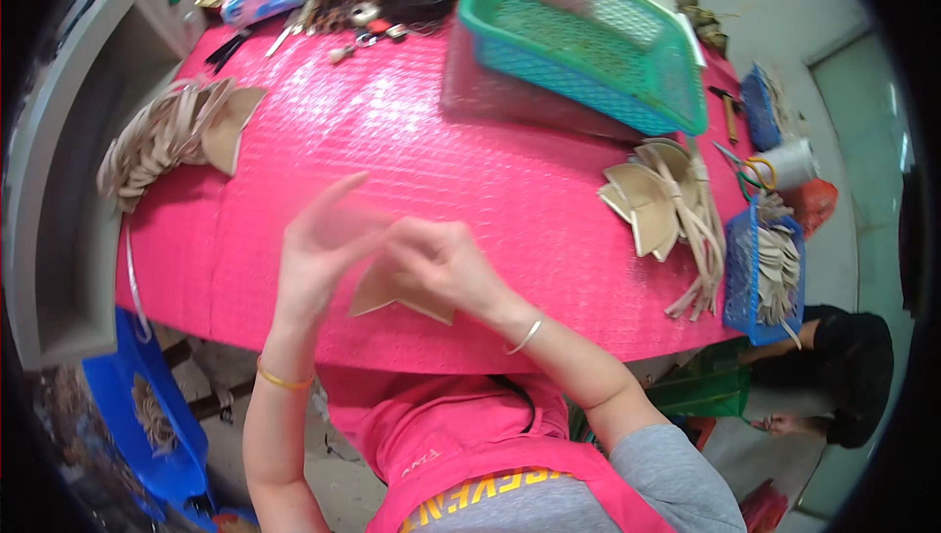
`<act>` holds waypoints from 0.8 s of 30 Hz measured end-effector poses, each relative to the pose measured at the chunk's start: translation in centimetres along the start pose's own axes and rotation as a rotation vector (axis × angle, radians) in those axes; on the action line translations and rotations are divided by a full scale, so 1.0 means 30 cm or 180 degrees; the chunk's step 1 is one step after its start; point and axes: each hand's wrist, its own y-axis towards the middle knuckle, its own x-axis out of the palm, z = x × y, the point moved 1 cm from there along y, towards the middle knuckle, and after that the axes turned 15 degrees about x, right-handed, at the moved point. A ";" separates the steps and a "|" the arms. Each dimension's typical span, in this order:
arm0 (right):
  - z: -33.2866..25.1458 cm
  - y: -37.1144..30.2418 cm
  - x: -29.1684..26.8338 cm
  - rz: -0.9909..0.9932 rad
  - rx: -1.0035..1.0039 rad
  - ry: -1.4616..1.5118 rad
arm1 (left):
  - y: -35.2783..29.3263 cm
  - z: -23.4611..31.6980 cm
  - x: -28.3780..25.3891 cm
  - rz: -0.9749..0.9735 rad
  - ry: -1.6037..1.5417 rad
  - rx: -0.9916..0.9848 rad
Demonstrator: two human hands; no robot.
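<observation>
In front of me, over the table's near side, my right hand (438,264) pinches a beige leather-like piece (397,298) with pointed lower corners. Its upper part is hidden under my fingers. Beside it on the left, my left hand (323,244) is raised with fingers apart and smeared by motion; its thumb reaches close to my right fingertips. A row of beige strapped pieces (172,146) lies at the table's left. On the right rests a stack of similar beige pieces (642,200) with long straps hanging toward the near edge.
The table has a pink cover (510,200). A green-blue basket (588,53) stands at the back. At right are a blue basket of beige parts (774,273), scissors (755,170) and a hammer (727,112). A grey machine (64,161) borders the left; another person (833,376) is at lower right.
</observation>
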 end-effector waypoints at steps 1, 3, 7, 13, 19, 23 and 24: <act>0.003 -0.004 0.004 -0.0049 -0.0097 0.0154 | 0.001 -0.005 0.000 0.0073 -0.0051 0.0036; 0.013 -0.002 -0.003 0.0133 -0.0247 0.0071 | 0.005 -0.014 0.015 0.0089 -0.0130 0.0103; 0.015 0.000 0.004 0.0678 -0.0535 -0.0288 | 0.002 -0.031 0.037 0.0240 -0.0007 0.0305; 0.033 0.023 0.016 0.0445 -0.0442 -0.0156 | -0.006 -0.012 0.028 0.0419 0.0441 0.0398; 0.034 0.021 0.009 0.0441 -0.0424 0.0041 | -0.015 -0.028 0.059 0.0941 0.0667 0.0668; 0.021 0.020 0.004 0.0253 -0.0107 0.0074 | -0.022 -0.071 -0.013 0.0829 0.0001 -0.0170; 0.021 0.021 0.008 0.0224 -0.0137 0.0007 | -0.023 -0.069 -0.018 0.0819 -0.0001 -0.0171</act>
